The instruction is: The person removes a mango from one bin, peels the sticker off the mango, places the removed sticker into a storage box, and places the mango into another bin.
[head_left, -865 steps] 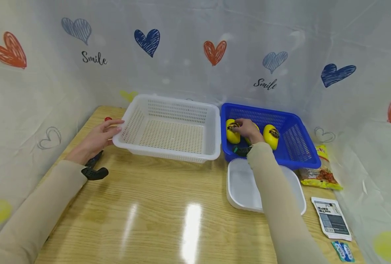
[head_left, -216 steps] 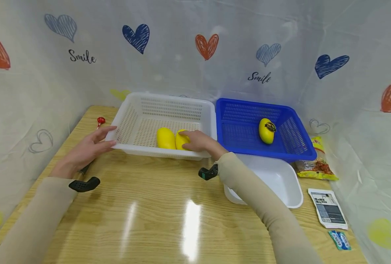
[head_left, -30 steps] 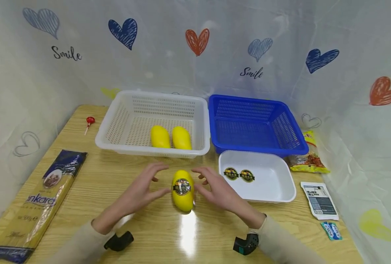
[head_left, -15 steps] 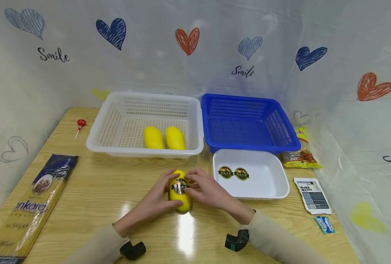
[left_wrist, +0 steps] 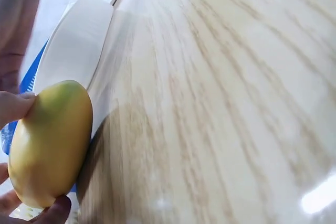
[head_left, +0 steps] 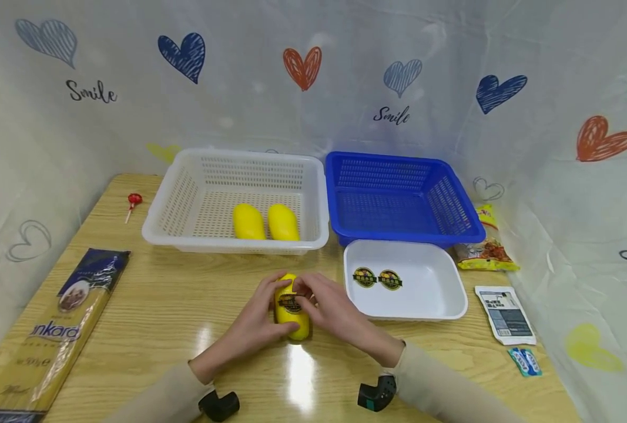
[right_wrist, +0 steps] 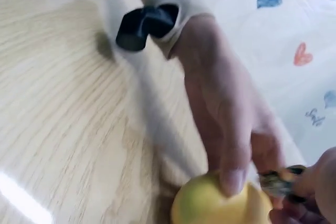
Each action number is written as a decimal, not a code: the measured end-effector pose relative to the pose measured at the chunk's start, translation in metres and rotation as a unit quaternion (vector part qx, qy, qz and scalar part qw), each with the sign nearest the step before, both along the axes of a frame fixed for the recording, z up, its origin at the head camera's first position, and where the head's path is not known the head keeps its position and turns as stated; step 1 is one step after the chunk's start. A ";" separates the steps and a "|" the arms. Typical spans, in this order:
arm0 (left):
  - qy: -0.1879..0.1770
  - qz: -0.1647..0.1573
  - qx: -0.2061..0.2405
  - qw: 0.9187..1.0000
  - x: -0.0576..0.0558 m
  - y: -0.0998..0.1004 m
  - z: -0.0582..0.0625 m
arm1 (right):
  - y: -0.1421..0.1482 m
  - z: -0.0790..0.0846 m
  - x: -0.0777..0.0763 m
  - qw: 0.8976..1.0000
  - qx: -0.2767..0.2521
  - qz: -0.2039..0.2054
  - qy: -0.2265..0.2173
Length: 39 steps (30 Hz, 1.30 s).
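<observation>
A yellow mango [head_left: 295, 320] lies on the table in front of the baskets, a round dark sticker [head_left: 289, 304] on its top. My left hand [head_left: 256, 319] grips it from the left, thumb near its close end and fingers at its far end. In the left wrist view the mango [left_wrist: 51, 145] sits between thumb and fingertips. My right hand [head_left: 337, 306] pinches the sticker's edge. The right wrist view shows that sticker [right_wrist: 275, 183] lifting from the skin between the right fingers. Two loose stickers [head_left: 365, 277] are stuck in the white tray [head_left: 429, 294].
A white basket [head_left: 197, 239] at the back holds two plain mangoes [head_left: 248, 222]. Right of it stands a blue basket [head_left: 392, 214]. A spaghetti packet [head_left: 54, 335] and a red lollipop [head_left: 134, 200] lie left; a snack bag [head_left: 490, 252], white pouch [head_left: 505, 315] and small blue sachets [head_left: 525, 361] lie right.
Both hands have come in from either side onto the mango. The right fingers have moved to the sticker and started lifting its edge. Earlier, mangoes went from the blue basket to the white one.
</observation>
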<state>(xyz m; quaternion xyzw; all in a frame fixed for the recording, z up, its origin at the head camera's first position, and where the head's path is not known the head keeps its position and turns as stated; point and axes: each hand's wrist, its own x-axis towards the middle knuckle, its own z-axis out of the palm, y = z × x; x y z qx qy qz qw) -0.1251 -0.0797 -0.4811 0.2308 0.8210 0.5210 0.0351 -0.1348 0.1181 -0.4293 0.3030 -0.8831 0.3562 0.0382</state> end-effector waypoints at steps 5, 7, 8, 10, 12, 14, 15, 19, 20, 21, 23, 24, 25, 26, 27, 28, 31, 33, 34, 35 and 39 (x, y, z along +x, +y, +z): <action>-0.008 0.002 0.005 1.000 0.000 0.000 -0.001 | 0.020 0.033 0.001 0.998 -0.060 -0.022 -0.001; -0.017 0.000 0.008 1.000 0.000 -0.001 -0.001 | 0.039 0.042 -0.003 0.995 -0.087 -0.039 -0.025; -0.021 -0.001 0.010 1.000 0.000 -0.001 -0.002 | 0.051 0.044 -0.006 0.994 -0.090 -0.048 -0.038; -0.026 -0.004 0.011 1.000 0.000 -0.001 -0.002 | 0.078 0.044 -0.014 0.992 -0.077 -0.072 -0.063; -0.030 -0.008 0.012 0.999 0.000 -0.002 -0.002 | 0.106 0.039 -0.022 0.990 -0.053 -0.092 -0.098; -0.031 -0.012 0.009 0.999 -0.001 -0.002 -0.002 | 0.136 0.033 -0.031 0.985 0.000 -0.114 -0.128; -0.031 -0.013 0.007 0.999 -0.001 -0.002 -0.001 | 0.150 0.029 -0.035 0.982 0.020 -0.123 -0.144; -0.029 -0.017 -0.009 0.999 -0.002 -0.002 0.000 | 0.195 0.016 -0.048 0.967 0.089 -0.146 -0.191; -0.028 -0.018 -0.013 0.999 -0.002 -0.002 0.000 | 0.202 0.014 -0.051 0.963 0.100 -0.149 -0.199; -0.028 -0.020 -0.016 0.999 -0.003 -0.003 0.000 | 0.209 0.012 -0.053 0.960 0.109 -0.154 -0.205; -0.026 -0.022 -0.020 0.999 -0.003 -0.003 0.000 | 0.218 0.008 -0.057 0.955 0.123 -0.163 -0.214; -0.023 -0.025 -0.019 0.999 -0.004 -0.004 0.000 | 0.222 0.007 -0.058 0.954 0.126 -0.165 -0.219; -0.022 -0.027 -0.018 0.999 -0.004 -0.004 0.000 | 0.224 0.006 -0.060 0.952 0.124 -0.165 -0.226; -0.022 -0.029 -0.017 0.999 -0.004 -0.005 0.000 | 0.225 0.005 -0.061 0.951 0.123 -0.162 -0.232; -0.020 -0.030 -0.016 0.999 -0.004 -0.005 0.001 | 0.226 0.004 -0.062 0.951 0.119 -0.159 -0.238; -0.015 -0.032 -0.016 0.999 -0.004 -0.005 0.001 | 0.227 0.003 -0.063 0.951 0.118 -0.152 -0.243; -0.013 -0.036 -0.017 0.999 -0.005 -0.005 0.002 | 0.226 0.001 -0.065 0.950 0.126 -0.131 -0.256; -0.014 -0.038 -0.019 0.999 -0.005 -0.005 0.003 | 0.226 0.000 -0.066 0.948 0.142 -0.115 -0.260; -0.015 -0.040 -0.019 0.999 -0.005 -0.005 0.003 | 0.225 0.000 -0.067 0.947 0.151 -0.109 -0.262; -0.019 -0.040 -0.019 0.999 -0.005 -0.005 0.003 | 0.225 0.000 -0.067 0.946 0.160 -0.105 -0.263; -0.020 -0.042 -0.025 0.999 -0.006 -0.005 0.004 | 0.222 0.000 -0.068 0.943 0.186 -0.100 -0.256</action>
